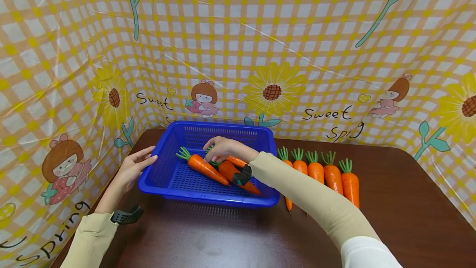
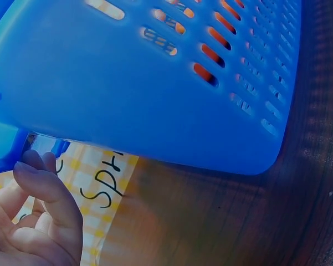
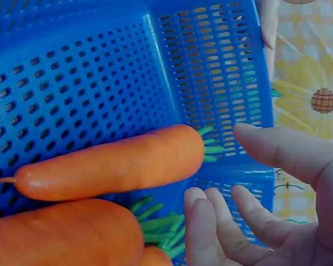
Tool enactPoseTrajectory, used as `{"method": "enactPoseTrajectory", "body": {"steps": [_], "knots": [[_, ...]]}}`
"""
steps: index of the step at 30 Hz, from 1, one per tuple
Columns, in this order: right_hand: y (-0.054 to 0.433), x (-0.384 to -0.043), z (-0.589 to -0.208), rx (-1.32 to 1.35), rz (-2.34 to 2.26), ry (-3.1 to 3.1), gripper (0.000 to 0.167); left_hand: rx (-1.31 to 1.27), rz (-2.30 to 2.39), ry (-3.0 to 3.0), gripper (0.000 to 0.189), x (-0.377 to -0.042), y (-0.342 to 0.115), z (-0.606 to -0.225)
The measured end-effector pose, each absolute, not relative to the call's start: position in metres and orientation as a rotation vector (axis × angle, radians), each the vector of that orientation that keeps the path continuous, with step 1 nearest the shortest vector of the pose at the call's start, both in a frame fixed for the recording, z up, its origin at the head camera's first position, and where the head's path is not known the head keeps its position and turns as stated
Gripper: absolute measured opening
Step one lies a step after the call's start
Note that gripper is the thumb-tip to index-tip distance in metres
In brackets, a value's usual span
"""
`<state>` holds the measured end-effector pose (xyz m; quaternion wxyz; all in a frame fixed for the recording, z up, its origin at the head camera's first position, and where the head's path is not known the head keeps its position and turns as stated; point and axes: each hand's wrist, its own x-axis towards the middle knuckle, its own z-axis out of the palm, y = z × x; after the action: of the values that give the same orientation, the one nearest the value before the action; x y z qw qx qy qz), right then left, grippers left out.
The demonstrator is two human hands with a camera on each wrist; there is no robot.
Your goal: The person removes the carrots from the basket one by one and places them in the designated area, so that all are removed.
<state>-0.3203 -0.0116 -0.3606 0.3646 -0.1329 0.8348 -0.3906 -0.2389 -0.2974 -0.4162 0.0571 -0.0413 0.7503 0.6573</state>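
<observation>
Carrots (image 1: 208,171) are making up the work before us, and we are counting eight. Nearest us, two beige sleeves (image 1: 91,233) are reaching in over one brown table (image 1: 178,243), each arm wearing one black wrist camera (image 1: 124,216). The left hand is pinching the left rim of one blue perforated basket (image 1: 212,197), its thumb and fingers (image 1: 143,161) clamping the edge. Inside, three carrots are lying, one showing only partly beneath the right hand (image 1: 226,148); that hand is hovering above them, its thumb and fingers standing apart and holding nothing. To the basket's right, five carrots are lying side by side on the table, the sleeve hiding parts of them. We are judging the work as part-way: three are resting inside, five are remaining outside. Farthest off, one checked cloth (image 1: 223,49) is hanging, showing three printed sunflowers (image 1: 273,90).
</observation>
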Motion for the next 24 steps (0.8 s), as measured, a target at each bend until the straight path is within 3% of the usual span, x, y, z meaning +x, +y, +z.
{"method": "enactPoseTrajectory", "body": {"steps": [24], "knots": [[-0.022, -0.322, -0.383, -0.316, -0.999, 2.151, 0.054, -0.134, 2.019, 2.253, 0.066, -0.238, -0.298, -0.417]]}}
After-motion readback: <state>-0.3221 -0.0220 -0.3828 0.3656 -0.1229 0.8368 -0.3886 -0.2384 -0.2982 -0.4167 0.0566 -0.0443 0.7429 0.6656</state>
